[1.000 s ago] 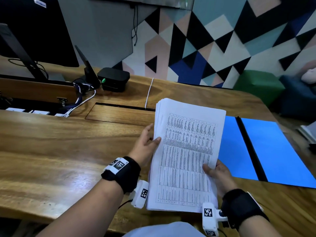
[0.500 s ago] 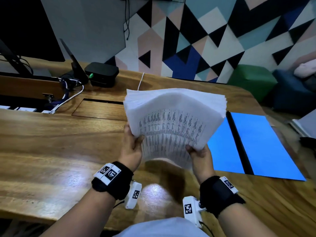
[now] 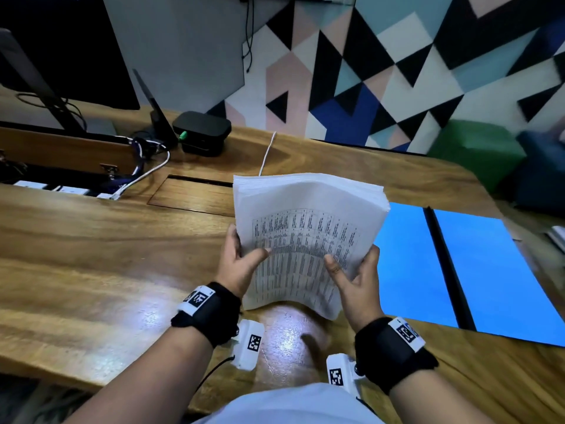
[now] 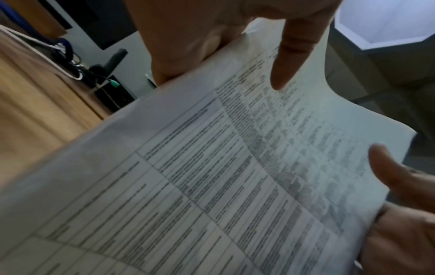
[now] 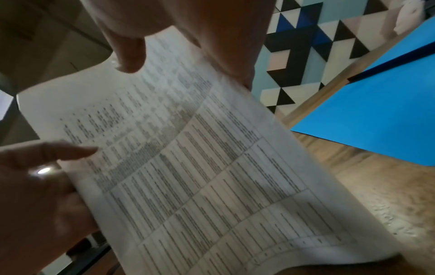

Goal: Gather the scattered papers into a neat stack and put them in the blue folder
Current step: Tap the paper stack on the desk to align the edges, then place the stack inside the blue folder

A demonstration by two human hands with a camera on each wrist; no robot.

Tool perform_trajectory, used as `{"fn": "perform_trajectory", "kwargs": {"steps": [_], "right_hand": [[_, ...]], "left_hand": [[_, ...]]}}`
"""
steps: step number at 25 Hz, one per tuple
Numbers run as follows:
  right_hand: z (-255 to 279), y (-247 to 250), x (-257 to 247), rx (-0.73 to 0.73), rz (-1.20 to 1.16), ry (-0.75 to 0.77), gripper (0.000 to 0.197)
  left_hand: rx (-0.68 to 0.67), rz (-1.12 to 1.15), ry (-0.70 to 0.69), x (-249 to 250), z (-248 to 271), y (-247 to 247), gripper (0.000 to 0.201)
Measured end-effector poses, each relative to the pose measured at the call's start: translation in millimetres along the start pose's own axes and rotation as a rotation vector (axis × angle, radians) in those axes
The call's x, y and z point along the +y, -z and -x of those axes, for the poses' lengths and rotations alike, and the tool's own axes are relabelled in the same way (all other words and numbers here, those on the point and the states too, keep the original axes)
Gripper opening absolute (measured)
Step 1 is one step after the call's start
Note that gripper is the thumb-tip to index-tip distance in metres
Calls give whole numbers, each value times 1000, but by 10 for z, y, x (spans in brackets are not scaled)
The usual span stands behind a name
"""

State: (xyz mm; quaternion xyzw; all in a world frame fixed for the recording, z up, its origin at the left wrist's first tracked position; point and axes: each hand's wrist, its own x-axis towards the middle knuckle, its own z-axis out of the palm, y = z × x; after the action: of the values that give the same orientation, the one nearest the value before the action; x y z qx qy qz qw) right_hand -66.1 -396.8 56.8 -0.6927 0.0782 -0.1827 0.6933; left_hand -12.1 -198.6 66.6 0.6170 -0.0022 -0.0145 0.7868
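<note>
From head height we look forward and down across a brown wooden desk (image 3: 91,255) toward a wall of coloured triangles (image 3: 397,71). Our two wrist views sit very close, each looking along its hand across the same thick stack of white printed table sheets (image 4: 212,176), from the left and the right edge. All three views share that stack; the right wrist and head views also share the open blue folder (image 5: 376,121).
</note>
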Motion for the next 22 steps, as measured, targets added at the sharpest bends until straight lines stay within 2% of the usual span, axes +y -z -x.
{"fn": "perform_trajectory", "kwargs": {"steps": [4,8,9,10,12,14,16,20,22], "right_hand": [[11,-15,-55,-6,-87,-11,54],[8,26,38,-37,-34,-63,82],[10,35,98,-40,-10,-96,81],[14,50,165,-40,17,-139,74],[-8,95,296,-71,119,-258,48],[-7,143,369,-138,209,-406,26],[-25,195,365,-142,208,-468,22],[-81,593,155,-79,143,-327,18],[-72,927,95,-70,171,-342,20]], "left_hand": [[60,39,-9,-24,-30,21,72],[37,36,2,-82,6,28,62],[38,6,18,-109,7,40,62],[52,-17,50,-137,-3,46,60],[110,-44,157,-256,-39,75,53],[114,-92,248,-363,-46,71,46],[108,-125,285,-391,-64,22,34],[53,-79,246,-263,-204,-396,30],[-9,1,281,-267,-275,-715,30]]}}
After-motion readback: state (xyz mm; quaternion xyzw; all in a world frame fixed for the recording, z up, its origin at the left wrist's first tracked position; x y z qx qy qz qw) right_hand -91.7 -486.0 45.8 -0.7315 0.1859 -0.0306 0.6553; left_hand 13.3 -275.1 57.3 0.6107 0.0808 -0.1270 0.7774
